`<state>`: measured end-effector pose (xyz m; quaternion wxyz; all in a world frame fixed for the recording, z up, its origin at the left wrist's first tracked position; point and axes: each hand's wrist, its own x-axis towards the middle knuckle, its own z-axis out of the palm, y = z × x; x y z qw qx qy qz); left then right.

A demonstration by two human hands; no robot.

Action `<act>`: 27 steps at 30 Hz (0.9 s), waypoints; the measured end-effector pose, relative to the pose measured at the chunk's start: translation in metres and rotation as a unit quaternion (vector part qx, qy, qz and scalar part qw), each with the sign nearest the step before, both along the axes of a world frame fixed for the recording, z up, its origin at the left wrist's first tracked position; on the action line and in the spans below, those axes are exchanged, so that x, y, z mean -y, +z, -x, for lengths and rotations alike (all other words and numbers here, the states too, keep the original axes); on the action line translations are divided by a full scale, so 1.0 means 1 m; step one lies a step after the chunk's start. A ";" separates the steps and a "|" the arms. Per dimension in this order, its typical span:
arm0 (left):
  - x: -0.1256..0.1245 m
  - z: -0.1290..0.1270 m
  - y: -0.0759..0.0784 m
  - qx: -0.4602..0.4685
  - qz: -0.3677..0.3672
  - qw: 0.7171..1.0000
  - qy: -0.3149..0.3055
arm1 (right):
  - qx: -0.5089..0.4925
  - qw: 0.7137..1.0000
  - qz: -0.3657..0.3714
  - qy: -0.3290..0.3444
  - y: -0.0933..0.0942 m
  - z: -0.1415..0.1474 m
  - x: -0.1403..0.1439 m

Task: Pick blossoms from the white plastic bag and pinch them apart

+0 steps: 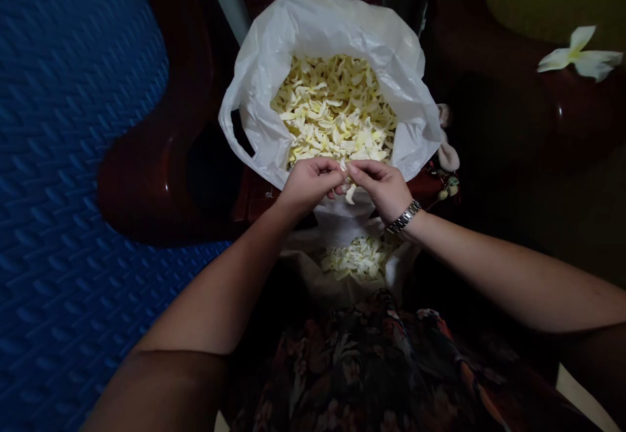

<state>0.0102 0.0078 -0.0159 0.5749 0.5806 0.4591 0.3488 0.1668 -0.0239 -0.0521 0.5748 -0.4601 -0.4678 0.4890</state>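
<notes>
My left hand and my right hand meet fingertip to fingertip over the near rim of a white plastic bag. Pinched between them is a small cream-white flower, one petal of which curls downward. Both hands are closed on it, though the fingers hide most of the flower. Inside the bag lies a heap of pale yellow-white flowers. Below my hands, nearer my lap, a second white bag holds more white petals. A metal-banded watch circles my right wrist.
Blue textured matting covers the left side. Dark red, glossy curved furniture stands left of the bag. A large white-yellow flower rests on dark furniture at the upper right. Small plush-like trinkets lie at the bag's right edge.
</notes>
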 end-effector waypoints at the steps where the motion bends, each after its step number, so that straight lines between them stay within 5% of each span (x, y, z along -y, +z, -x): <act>1: -0.001 0.000 -0.001 0.001 0.003 1.000 0.002 | -0.002 1.000 0.000 0.006 -0.001 0.001 0.000; 9: 0.001 -0.001 -0.007 -0.004 -0.043 0.999 0.020 | -0.017 0.999 0.032 0.009 -0.008 0.002 -0.004; 19: 0.005 -0.007 -0.009 -0.020 -0.069 0.995 0.069 | 0.113 0.993 -0.016 -0.044 -0.009 -0.005 -0.008; 24: -0.003 0.005 -0.005 0.010 -0.087 0.991 0.101 | 0.069 0.992 -0.012 -0.108 -0.009 -0.018 -0.023; 27: -0.011 0.017 0.001 0.027 -0.111 0.985 0.130 | 0.059 0.995 -0.009 -0.079 -0.001 -0.027 -0.023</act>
